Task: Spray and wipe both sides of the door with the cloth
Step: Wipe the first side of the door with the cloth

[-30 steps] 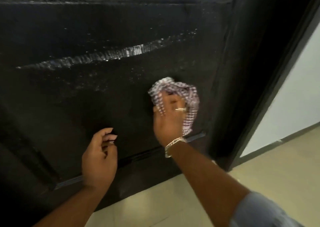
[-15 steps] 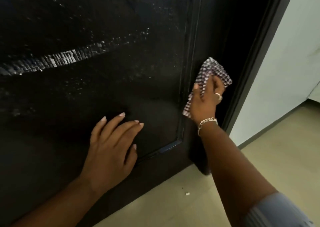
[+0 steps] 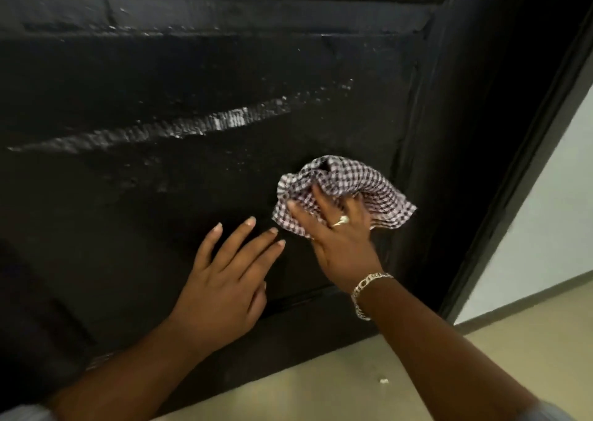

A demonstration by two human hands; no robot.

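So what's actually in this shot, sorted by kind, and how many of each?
Hands: 2, left hand flat on the door, right hand gripping the cloth
Doors: 1, black door
Cloths: 1, checked cloth
Jewellery: 2, ring, bracelet
Total: 6

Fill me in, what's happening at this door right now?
A person is wiping a black door low down. The right hand presses a bunched checked cloth against the recessed panel near its lower right corner. The left hand rests flat on the panel beside it, fingers straight. A wet streak shows higher up the panel. No spray bottle is in view.
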